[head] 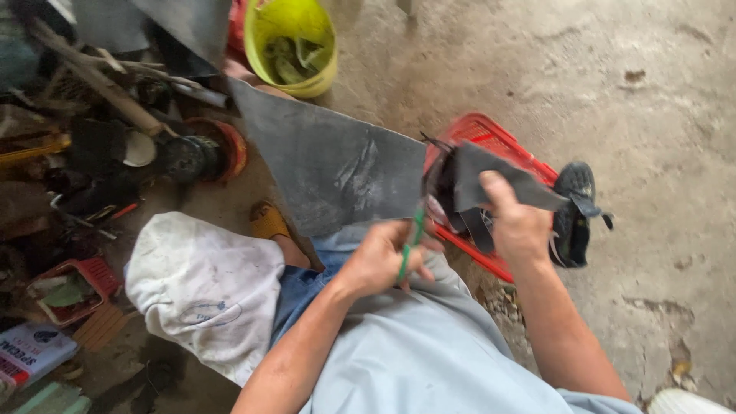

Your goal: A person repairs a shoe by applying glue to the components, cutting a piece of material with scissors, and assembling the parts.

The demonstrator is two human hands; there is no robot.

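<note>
**Rubber sheet getting snipped, mid-cut**

Green-handled scissors (412, 244) are clenched in the left hand (381, 257), blades set at the edge of a big grey rubbery sheet (330, 165) held over the lap. A dark cut strip (510, 184) is pinched in the right hand (517, 222), above a red plastic basket (498, 146) on the rough concrete floor (652, 100). Looks like the cutting stage; steady tension on the matte, floppy sheet is probably needed next.
</note>
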